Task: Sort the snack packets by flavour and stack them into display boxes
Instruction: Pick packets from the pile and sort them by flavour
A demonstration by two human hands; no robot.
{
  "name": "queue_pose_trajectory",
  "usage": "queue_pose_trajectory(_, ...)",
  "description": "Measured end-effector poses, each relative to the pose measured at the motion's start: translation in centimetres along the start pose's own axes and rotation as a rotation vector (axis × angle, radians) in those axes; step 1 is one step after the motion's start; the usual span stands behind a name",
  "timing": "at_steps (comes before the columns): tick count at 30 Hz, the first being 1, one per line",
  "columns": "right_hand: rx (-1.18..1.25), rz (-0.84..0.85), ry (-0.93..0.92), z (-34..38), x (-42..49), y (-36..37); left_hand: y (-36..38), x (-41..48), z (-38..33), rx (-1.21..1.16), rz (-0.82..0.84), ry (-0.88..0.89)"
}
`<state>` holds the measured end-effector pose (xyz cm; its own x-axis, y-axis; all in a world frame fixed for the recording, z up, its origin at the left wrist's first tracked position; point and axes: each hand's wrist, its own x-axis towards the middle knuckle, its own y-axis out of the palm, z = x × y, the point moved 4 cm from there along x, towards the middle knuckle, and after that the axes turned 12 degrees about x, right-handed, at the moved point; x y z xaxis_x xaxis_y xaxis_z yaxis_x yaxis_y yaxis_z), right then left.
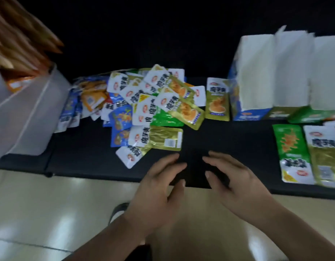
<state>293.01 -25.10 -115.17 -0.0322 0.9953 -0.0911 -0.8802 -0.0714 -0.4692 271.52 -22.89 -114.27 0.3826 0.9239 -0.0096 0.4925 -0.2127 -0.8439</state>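
Packet pile: a loose heap of snack packets (144,102) lies on the black table (210,136), left of its middle and reaching toward the back edge. Blue, orange, green and olive-gold packets overlap and point every way.
Hard to make out: motion blur smears the print. Lower packets are mostly covered, so they cannot be counted.
Gold packet (162,139): at the pile's front edge, back side up, long axis along the table's front edge, white end to the left.
Left hand (159,187): empty, palm down, fingers loosely spread over the front edge, just in front of the gold packet and not touching it.
Right hand (236,183): empty, fingers relaxed and apart, beside the left hand. Whether it touches the table is unclear.
Lone packet (217,99): olive, long axis toward the back edge, between the pile and the boxes.
Green packet (289,147): front right, long axis front to back, beside an olive one (324,157) cut off by the frame.
Display boxes (272,72): back right, white flaps up, blurred, insides hidden.
Bin (31,119): translucent, at the left edge, with orange packets inside, partly cut off.
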Motion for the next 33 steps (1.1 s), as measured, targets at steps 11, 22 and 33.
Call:
queue_pose_trajectory(11,-0.196,0.070,-0.013,4.1,11.9,4.0,-1.1,0.6,11.3,0.436,0.001,-0.333)
queue_pose_trajectory(22,-0.626,0.327,0.120,3.5,9.9,6.7,-2.7,3.0,10.8,0.467,-0.114,-0.235)
queue_pose_trajectory(33,-0.544,0.255,0.145,3.9,7.5,4.2,-4.1,10.7,8.2,0.244,-0.118,-0.380)
